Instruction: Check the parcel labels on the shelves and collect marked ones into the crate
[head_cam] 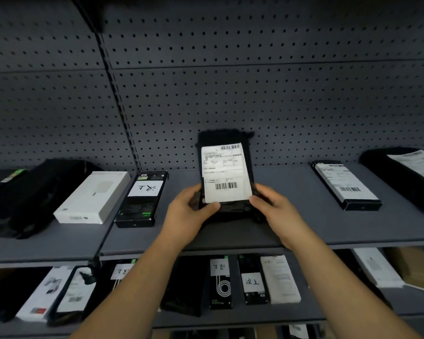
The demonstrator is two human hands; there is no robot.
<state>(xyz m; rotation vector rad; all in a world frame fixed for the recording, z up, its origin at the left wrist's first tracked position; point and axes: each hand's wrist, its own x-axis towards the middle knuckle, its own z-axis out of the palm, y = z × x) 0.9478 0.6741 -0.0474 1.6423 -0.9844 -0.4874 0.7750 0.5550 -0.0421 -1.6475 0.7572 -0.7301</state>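
1. A black parcel (224,174) is held up over the upper shelf (291,216), tilted so that its white shipping label (224,173) faces the camera.
2. The parcel's lower left corner is gripped by the left hand (189,211), with the thumb laid across the label's bottom edge and the fingers curled behind the parcel.
3. The parcel's lower right corner is gripped by the right hand (272,204), with the thumb pressed at the label's bottom right corner and the fingers wrapped behind.
4. Two barcodes and blurred printed lines are shown on the label; no handwritten mark can be made out on it.
5. To the left of the held parcel, a black box (141,199) with a white handwritten note (146,188) is laid flat on the shelf.
6. Further left of the parcel, a white box (93,198) is laid flat, and a black bag (34,192) is lying beyond it.
7. To the right of the parcel, a long black box (345,185) with a printed label is laid flat, and a black labelled bag (406,174) is seen beyond it at the picture's edge.
8. Below the parcel, a lower shelf (255,314) is filled with more boxes, several marked with handwritten notes.
9. Behind the parcel, a grey pegboard wall (255,81) is seen.
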